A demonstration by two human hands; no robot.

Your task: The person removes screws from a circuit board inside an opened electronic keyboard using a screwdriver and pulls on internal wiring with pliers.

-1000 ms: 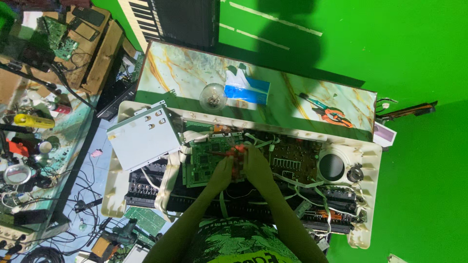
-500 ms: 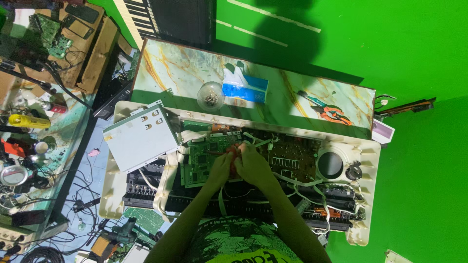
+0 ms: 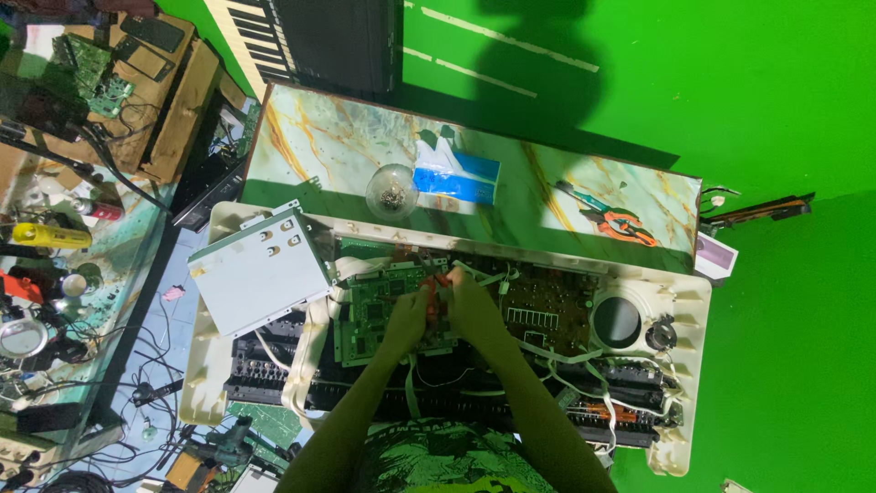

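Note:
An opened cream-cased electronic keyboard (image 3: 680, 365) lies in front of me with its insides showing. My left hand (image 3: 406, 318) and my right hand (image 3: 473, 306) meet over a green circuit board (image 3: 370, 315) in the left half of the case. Both hands close around a small red-handled tool (image 3: 436, 290) held between them, its tip against the board. Right of my hands sits a brown circuit board (image 3: 547, 310) and a round speaker opening (image 3: 618, 321). White ribbon cables (image 3: 306, 351) run around the boards.
A grey metal cover plate (image 3: 260, 269) rests on the case's left end. Behind it a marble-patterned table (image 3: 319, 146) carries a glass bowl of screws (image 3: 391, 190), a blue tissue pack (image 3: 456, 175) and orange-handled pliers (image 3: 616, 219). A cluttered glass table (image 3: 55, 265) stands at left.
Both hands stay together on the green board with the red-handled tool. Only the view has shifted slightly.

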